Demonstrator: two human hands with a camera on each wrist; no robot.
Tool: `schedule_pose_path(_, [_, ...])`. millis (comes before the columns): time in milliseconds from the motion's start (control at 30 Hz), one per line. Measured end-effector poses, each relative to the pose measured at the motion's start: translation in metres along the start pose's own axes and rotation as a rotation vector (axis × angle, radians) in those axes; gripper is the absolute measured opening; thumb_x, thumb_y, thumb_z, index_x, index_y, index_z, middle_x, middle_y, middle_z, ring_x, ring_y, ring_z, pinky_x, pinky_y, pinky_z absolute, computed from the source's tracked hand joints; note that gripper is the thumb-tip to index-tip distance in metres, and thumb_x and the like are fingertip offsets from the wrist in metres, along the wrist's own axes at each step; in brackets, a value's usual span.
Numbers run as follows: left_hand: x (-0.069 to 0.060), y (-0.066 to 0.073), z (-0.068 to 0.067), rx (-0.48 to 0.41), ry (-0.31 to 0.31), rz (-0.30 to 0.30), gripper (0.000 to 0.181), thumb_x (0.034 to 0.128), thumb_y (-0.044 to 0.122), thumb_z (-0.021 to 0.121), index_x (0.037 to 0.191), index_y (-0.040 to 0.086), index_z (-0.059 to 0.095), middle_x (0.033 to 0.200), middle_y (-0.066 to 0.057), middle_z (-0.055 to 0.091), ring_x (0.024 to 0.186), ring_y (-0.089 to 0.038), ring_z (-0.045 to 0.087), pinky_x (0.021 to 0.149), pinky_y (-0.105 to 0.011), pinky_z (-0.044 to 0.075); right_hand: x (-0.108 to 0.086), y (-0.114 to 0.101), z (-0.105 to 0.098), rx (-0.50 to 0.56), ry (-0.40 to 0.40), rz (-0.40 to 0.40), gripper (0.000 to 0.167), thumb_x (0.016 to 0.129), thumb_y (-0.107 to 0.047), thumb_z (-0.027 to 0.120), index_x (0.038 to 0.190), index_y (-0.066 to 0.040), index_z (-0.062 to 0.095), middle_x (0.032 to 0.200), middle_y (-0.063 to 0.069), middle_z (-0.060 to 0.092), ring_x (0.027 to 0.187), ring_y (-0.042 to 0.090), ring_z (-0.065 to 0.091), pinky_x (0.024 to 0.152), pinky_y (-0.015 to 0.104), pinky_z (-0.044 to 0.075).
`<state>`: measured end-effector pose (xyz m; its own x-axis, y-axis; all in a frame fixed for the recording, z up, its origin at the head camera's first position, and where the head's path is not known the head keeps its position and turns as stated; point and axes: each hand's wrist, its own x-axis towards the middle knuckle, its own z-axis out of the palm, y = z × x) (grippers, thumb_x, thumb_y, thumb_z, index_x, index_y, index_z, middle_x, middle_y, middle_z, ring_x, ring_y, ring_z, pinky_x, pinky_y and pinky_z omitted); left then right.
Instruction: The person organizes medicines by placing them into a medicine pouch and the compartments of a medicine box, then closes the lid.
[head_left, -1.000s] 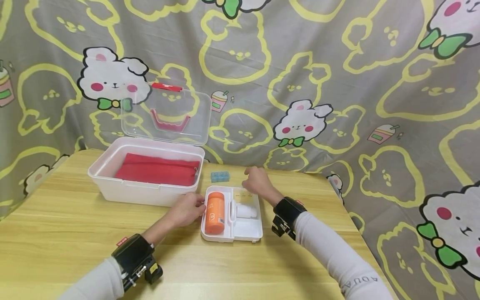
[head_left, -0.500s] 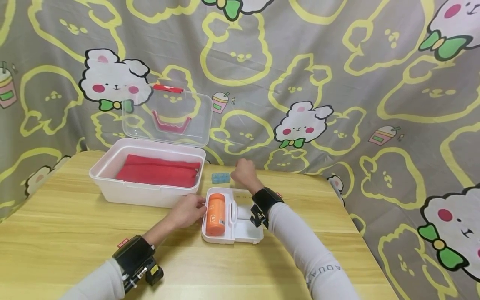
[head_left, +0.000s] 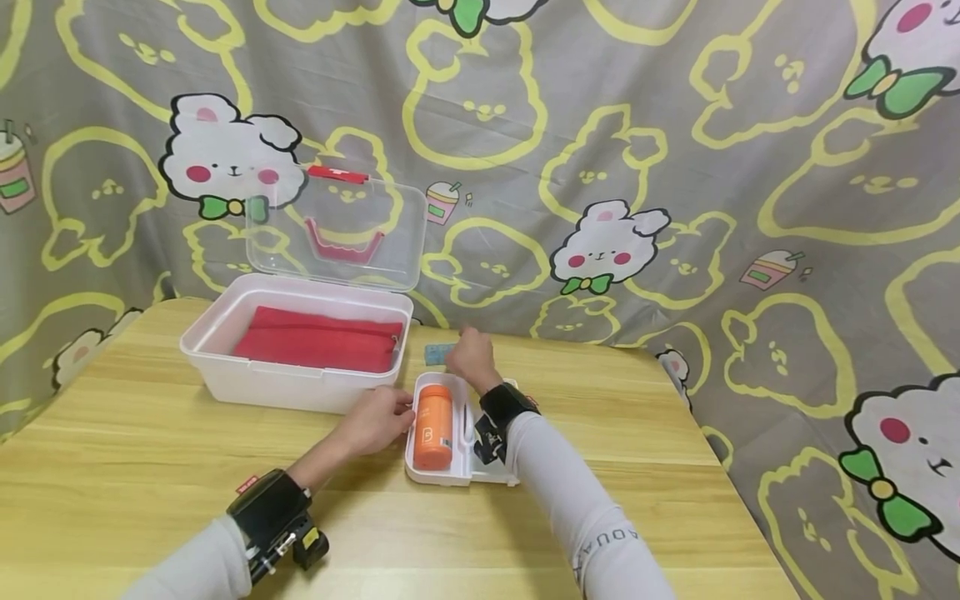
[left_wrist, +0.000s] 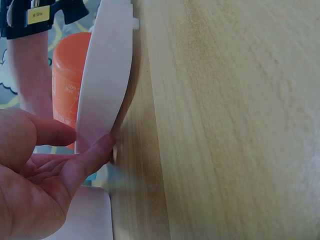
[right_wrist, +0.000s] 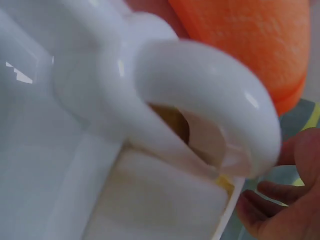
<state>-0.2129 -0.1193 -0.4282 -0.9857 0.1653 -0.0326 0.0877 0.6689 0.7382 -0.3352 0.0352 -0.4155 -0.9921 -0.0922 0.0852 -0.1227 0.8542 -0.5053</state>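
Observation:
At the left wall of a white handled tray (head_left: 438,478), my left hand (head_left: 378,421) grips the edge. The left wrist view shows thumb and finger (left_wrist: 100,145) on either side of the wall. An orange bottle (head_left: 432,429) lies in the tray's left compartment. My right hand (head_left: 472,358) reaches over the tray's far edge to a small blue translucent pill organizer (head_left: 437,354). It covers the organizer's right end. In the right wrist view, the tray's handle (right_wrist: 210,70) fills the middle, and that hand (right_wrist: 290,195) shows parted thumb and fingers.
A large white box (head_left: 277,387) stands left of the tray. Its clear lid (head_left: 333,200) with a red handle is raised at the back. A red zippered pouch (head_left: 318,337) lies inside. A patterned curtain (head_left: 480,167) hangs behind the wooden table (head_left: 412,542).
My right hand has moved left, from beyond the tray's right compartment to the pill organizer, its forearm now crossing the tray. My left hand stays at the tray wall.

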Motion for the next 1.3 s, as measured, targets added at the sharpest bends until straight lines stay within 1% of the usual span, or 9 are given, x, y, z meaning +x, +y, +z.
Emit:
schedule_pose_path(100, [0.001,0.0,0.0,0.004,0.008,0.007,0.026,0.0951,0.008,0.065,0.118,-0.004,0.071,0.099,-0.011,0.072,0.073,-0.016,0.058,0.062,-0.026,0.049,-0.002,-0.004,0.003,-0.011,-0.003,-0.03,0.056,0.079,-0.003,0.069,0.134,0.001,0.06,0.125,0.021,0.068,0.117,0.041,0.061,0.096,0.044,0.054])
schedule_pose_path(233, [0.001,0.0,0.0,0.019,0.018,0.012,0.025,0.0944,0.008,0.065,0.115,-0.004,0.072,0.094,-0.01,0.071,0.073,-0.016,0.058,0.062,-0.026,0.048,-0.004,-0.009,0.006,-0.077,-0.01,-0.07,0.055,0.077,-0.005,0.07,0.131,0.0,0.063,0.122,0.019,0.07,0.116,0.041,0.061,0.095,0.043,0.054])
schedule_pose_path(333, [0.002,0.0,0.0,0.019,0.012,0.006,0.025,0.0947,0.008,0.065,0.116,-0.004,0.071,0.091,-0.009,0.069,0.071,-0.016,0.057,0.06,-0.026,0.047,-0.005,-0.012,0.008,-0.131,-0.02,-0.075,0.048,0.077,-0.007,0.069,0.125,-0.001,0.068,0.117,0.019,0.07,0.112,0.038,0.062,0.091,0.042,0.055])
schedule_pose_path(533, [0.001,0.001,0.0,-0.006,0.005,-0.003,0.023,0.095,0.008,0.065,0.114,-0.003,0.072,0.085,-0.008,0.065,0.066,-0.015,0.055,0.056,-0.026,0.045,-0.005,-0.011,0.008,-0.207,-0.017,-0.091,0.026,0.079,-0.007,0.067,0.104,-0.001,0.072,0.102,0.019,0.07,0.101,0.036,0.064,0.084,0.041,0.055])
schedule_pose_path(633, [0.002,0.0,0.0,-0.001,0.005,0.002,0.023,0.0948,0.008,0.065,0.113,-0.003,0.072,0.085,-0.008,0.066,0.065,-0.015,0.055,0.056,-0.027,0.045,-0.005,-0.011,0.008,-0.23,-0.004,-0.105,0.021,0.08,-0.008,0.067,0.1,-0.001,0.072,0.099,0.018,0.071,0.096,0.035,0.066,0.084,0.041,0.055])
schedule_pose_path(833, [0.002,0.0,0.0,-0.005,0.001,-0.002,0.024,0.095,0.008,0.064,0.115,-0.004,0.071,0.089,-0.01,0.067,0.067,-0.016,0.056,0.057,-0.027,0.046,-0.003,-0.012,0.007,-0.208,-0.02,-0.078,0.02,0.082,-0.007,0.068,0.1,0.002,0.071,0.101,0.019,0.071,0.095,0.033,0.067,0.084,0.04,0.056])
schedule_pose_path(1033, [0.003,0.0,-0.001,0.0,0.003,-0.001,0.024,0.095,0.008,0.064,0.114,-0.004,0.071,0.087,-0.009,0.066,0.065,-0.015,0.056,0.056,-0.027,0.045,0.0,-0.011,0.006,-0.165,-0.037,-0.034,0.019,0.083,-0.006,0.069,0.1,0.002,0.07,0.104,0.018,0.07,0.092,0.029,0.065,0.079,0.036,0.056])
schedule_pose_path(1167, [0.003,-0.001,0.001,-0.002,0.0,-0.013,0.023,0.0952,0.009,0.065,0.113,-0.003,0.072,0.083,-0.007,0.064,0.064,-0.015,0.055,0.055,-0.026,0.044,0.001,-0.009,0.005,-0.178,-0.03,-0.047,0.017,0.082,-0.007,0.07,0.096,0.003,0.071,0.101,0.018,0.071,0.09,0.029,0.066,0.077,0.036,0.056])
schedule_pose_path(1300, [0.003,0.0,0.001,-0.008,-0.003,-0.018,0.025,0.0954,0.009,0.065,0.116,-0.003,0.071,0.084,-0.007,0.065,0.064,-0.015,0.055,0.055,-0.026,0.044,0.001,-0.009,0.004,-0.186,-0.029,-0.061,0.015,0.081,-0.007,0.071,0.093,0.003,0.071,0.098,0.017,0.073,0.089,0.03,0.067,0.078,0.037,0.057])
